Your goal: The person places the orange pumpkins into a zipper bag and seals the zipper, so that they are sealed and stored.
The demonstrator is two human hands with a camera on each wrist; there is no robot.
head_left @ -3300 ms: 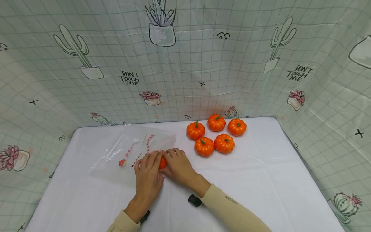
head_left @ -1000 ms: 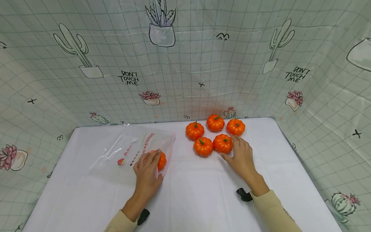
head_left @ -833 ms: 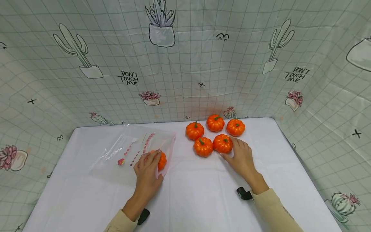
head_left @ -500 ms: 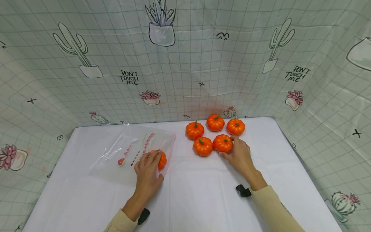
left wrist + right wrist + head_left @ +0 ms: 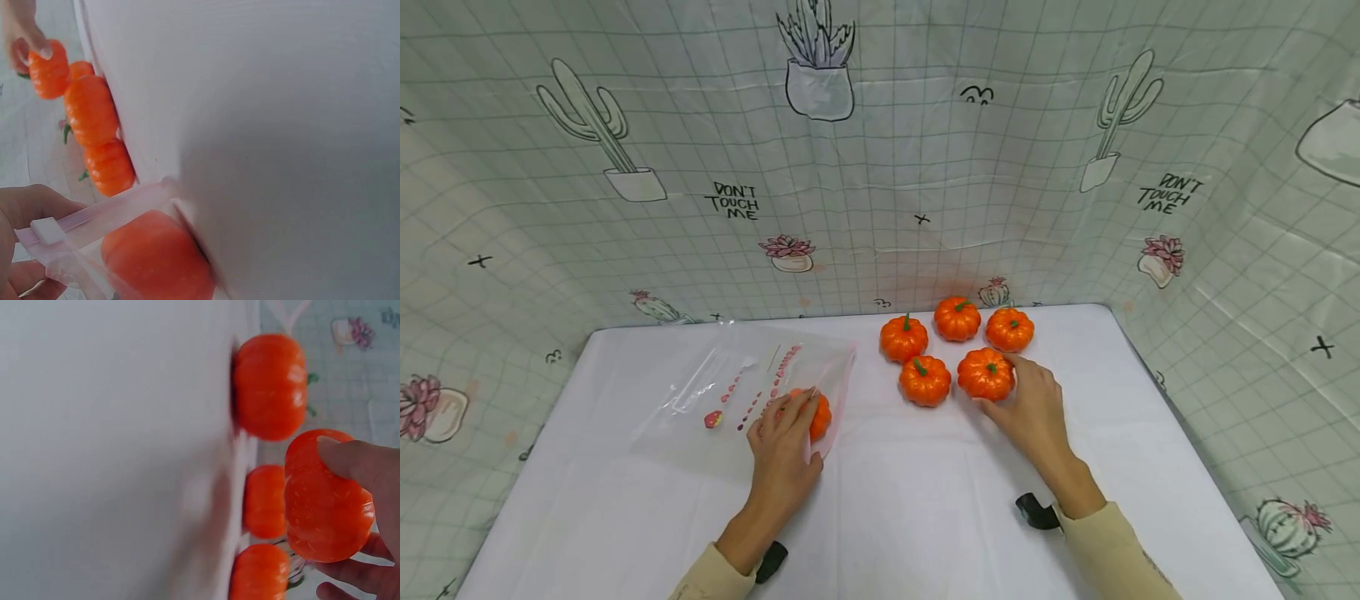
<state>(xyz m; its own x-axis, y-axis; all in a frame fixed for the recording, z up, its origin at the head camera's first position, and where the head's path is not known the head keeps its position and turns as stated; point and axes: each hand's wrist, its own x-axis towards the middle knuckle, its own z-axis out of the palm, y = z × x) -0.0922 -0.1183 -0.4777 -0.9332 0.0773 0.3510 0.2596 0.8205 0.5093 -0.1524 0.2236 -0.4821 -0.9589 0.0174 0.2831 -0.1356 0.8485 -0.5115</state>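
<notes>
The left hand [image 5: 784,440] pinches the mouth of a clear slider bag [image 5: 748,379], its fingers hiding much of the mini pumpkin inside [image 5: 822,417]. Toward its two o'clock, the right hand [image 5: 1036,408] curves thumb and fingers round the raised pumpkin [image 5: 985,374], far fingertips hidden; four others [image 5: 925,381] spread from its nine to one o'clock.

Head view high, forward-down — wrist views close, sharing pumpkins [image 5: 925,382].
</notes>
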